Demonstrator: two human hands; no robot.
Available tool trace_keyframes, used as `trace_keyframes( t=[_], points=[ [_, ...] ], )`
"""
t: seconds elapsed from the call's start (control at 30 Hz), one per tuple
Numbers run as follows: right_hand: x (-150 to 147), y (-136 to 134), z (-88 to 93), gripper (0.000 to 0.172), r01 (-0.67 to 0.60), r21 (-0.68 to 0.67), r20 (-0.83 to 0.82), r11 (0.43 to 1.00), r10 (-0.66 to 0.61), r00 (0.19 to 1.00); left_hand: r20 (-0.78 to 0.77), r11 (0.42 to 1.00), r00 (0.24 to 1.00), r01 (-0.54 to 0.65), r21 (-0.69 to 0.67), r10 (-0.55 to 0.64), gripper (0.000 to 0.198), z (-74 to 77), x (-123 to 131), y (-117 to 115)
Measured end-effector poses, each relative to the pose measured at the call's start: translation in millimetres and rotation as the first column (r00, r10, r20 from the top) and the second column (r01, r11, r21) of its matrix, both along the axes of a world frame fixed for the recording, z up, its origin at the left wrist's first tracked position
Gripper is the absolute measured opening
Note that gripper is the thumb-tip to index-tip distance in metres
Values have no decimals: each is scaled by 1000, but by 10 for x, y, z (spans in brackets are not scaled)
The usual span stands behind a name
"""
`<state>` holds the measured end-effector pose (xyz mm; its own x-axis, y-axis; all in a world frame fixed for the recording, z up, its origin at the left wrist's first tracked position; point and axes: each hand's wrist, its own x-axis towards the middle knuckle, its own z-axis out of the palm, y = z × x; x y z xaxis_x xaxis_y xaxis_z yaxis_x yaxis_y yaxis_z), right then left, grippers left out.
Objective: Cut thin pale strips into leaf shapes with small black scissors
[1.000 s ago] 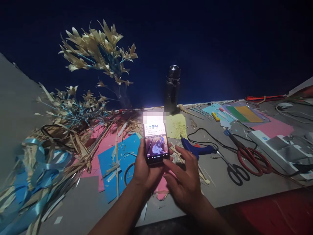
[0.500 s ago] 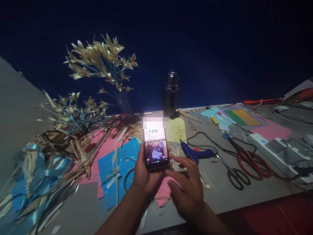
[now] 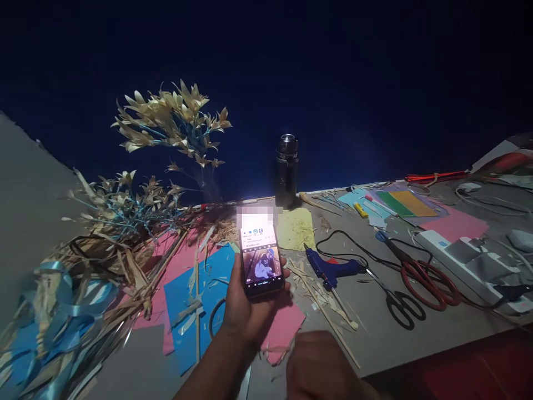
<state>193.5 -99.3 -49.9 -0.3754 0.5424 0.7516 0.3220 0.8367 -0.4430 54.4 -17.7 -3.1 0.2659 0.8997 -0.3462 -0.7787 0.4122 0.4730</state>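
My left hand (image 3: 245, 316) is closed around a smartphone (image 3: 262, 266), its fingertips showing along the right edge. On the lit screen are a few icons and a picture; the top is blurred out. My right hand (image 3: 322, 364) is low in the view, apart from the phone, smeared and dark, so its fingers cannot be made out. Beneath the hands lie a pink sheet (image 3: 285, 328) and a blue sheet (image 3: 208, 294) strewn with dry strips. To the right of the phone rests a blue glue gun (image 3: 333, 266).
Black-handled scissors (image 3: 402, 305) and red-handled scissors (image 3: 433, 280) lie near a white power strip (image 3: 453, 261). A dark flask (image 3: 286, 175) stands at the back. Dried-leaf flowers (image 3: 175, 116) rise at the left, above light blue ribbon (image 3: 79, 294). Cables cross the right side.
My right hand has left the phone's lower edge and dropped toward the bottom of the view. My left hand still holds the phone. The view has tilted slightly up.
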Motion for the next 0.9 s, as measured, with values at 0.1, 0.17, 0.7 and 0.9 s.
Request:
trace_keyframes(
  t=[0.1,0.17,0.7,0.9],
  points=[
    [24,-55,-184,55,-56,50,7,997,56,998,5,1000,1000,0,-3,0,52,7,-1,4],
    [17,-63,-291,58,-40,41,12,998,40,999,8,1000,1000,0,-2,0,52,12,2,5],
    [82,68,126,8,234,-7,-4,972,-234,972,25,1000,1000,13,-8,-13,57,-7,30,-8],
    [88,214,216,14,266,50,67,963,-269,961,43,998,999,7,-64,-4,57,-38,24,-9]
  ],
)
